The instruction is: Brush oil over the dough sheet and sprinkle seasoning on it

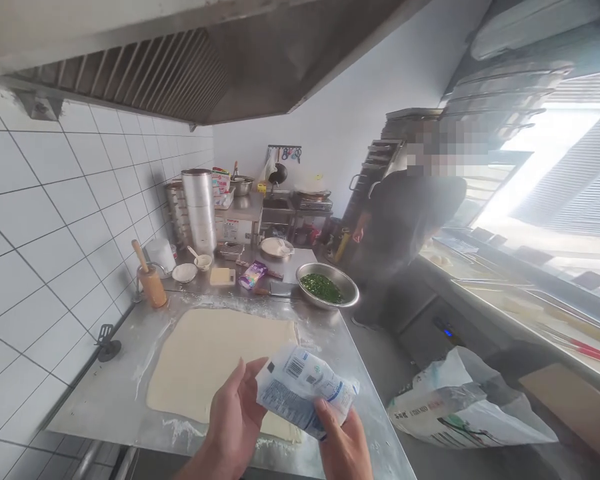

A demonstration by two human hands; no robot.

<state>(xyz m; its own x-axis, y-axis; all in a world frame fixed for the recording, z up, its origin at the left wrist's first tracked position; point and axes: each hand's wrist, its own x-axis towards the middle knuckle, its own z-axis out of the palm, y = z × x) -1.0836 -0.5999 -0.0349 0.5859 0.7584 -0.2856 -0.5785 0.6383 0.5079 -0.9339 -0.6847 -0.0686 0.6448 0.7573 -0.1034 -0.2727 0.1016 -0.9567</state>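
A white-and-blue plastic packet [300,390] with a barcode hangs tilted over the near part of the table. My right hand [344,443] grips its lower right end, thumb on the front. At its left edge is my left hand [237,413], cupped, with the fingers curled behind the packet and the thumb raised off it; those fingertips are hidden. Beneath lies a wide, flat sheet of rolled dough [205,353], its edges ringed with flour. Beyond the dough stands a steel bowl [351,293] of chopped greens [323,287], with a cleaver [284,289] beside it.
A rolling pin [153,283] stands upright at the left wall, near a black spatula [107,343]. Farther back are a purple packet [253,274], a scale [223,277] and small bowls. A person [400,220] stands right of the table; a plastic bag [465,407] lies nearer.
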